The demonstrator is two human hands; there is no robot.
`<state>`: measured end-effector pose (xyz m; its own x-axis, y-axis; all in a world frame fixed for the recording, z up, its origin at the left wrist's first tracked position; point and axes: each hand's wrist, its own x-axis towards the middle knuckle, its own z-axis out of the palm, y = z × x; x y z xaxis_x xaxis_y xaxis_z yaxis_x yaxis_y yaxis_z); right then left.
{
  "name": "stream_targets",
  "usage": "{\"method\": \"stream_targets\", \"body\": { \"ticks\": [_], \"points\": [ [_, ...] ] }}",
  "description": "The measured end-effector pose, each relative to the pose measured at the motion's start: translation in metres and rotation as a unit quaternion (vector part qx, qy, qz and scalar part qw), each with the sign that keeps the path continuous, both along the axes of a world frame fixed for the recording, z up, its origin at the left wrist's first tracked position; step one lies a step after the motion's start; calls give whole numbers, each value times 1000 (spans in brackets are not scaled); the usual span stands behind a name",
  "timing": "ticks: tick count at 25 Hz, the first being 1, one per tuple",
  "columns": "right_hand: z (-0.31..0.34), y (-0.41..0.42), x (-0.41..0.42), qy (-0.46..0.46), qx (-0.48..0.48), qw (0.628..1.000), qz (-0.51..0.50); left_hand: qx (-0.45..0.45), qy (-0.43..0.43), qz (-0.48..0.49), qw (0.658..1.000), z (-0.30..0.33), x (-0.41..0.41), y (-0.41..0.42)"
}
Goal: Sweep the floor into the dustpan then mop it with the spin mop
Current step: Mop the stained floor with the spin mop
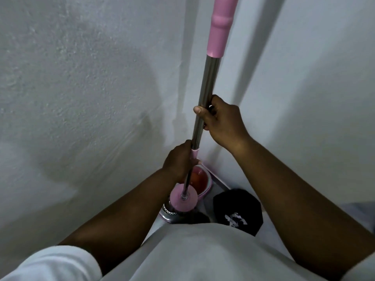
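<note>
Here, seen from above, a person in a white short-sleeved shirt (192, 256) holds a spin mop upright in the corner of two pale, rough-plastered walls (81, 88). The mop pole (207, 94) is the landmark: a shiny metal tube that runs from near the top edge down to the middle of the view, tilted slightly.

At the top of the pole sits a pink moulded handle grip (220, 27). Lower on the metal part, the right hand (221, 120) wraps around the pole from the right, fingers curled round it and thumb laid across the front. Just below that, the left hand (179, 159) grips the pole from the left at a small pink collar (195, 154), where the tube narrows to a thinner rod.

At the foot of the pole, the round pink mop head disc (183, 196) sits over the perforated metal spinner basket (169, 210) of the mop bucket (206, 192). Beyond the disc, the bucket's pink-rimmed water compartment holds reddish-looking liquid.

To the right of the pole's foot, a dark shape with a white mark (238, 211) shows below the right forearm; what it is cannot be told. Shadows of the pole and arms fall across both walls.
</note>
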<state>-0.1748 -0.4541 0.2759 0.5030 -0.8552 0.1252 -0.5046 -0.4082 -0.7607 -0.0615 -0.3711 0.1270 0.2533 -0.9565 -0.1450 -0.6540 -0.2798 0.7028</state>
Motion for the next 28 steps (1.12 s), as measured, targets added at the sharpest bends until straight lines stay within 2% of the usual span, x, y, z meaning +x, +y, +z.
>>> {"method": "stream_targets", "body": {
  "ticks": [5, 10, 18, 24, 28],
  "points": [
    [-8, 23, -20, -6, -3, 998, -59, 3, 23, -54, 998, -11, -10, 4],
    [-8, 40, -43, -12, 37, 992, -121, 5, 49, -113, 992, -12, -23, 8],
    [-4, 61, -97, -66, 51, 979, -187, 49, 148, -150, 976, 6, -57, 14],
    [-3, 115, -193, -179, 74, 949, -249, 50, 167, -220, 960, 26, -147, 44],
    [4, 169, -271, -213, 52, 925, -311, 59, 168, -301, 937, 39, -225, 77]
  ]
}}
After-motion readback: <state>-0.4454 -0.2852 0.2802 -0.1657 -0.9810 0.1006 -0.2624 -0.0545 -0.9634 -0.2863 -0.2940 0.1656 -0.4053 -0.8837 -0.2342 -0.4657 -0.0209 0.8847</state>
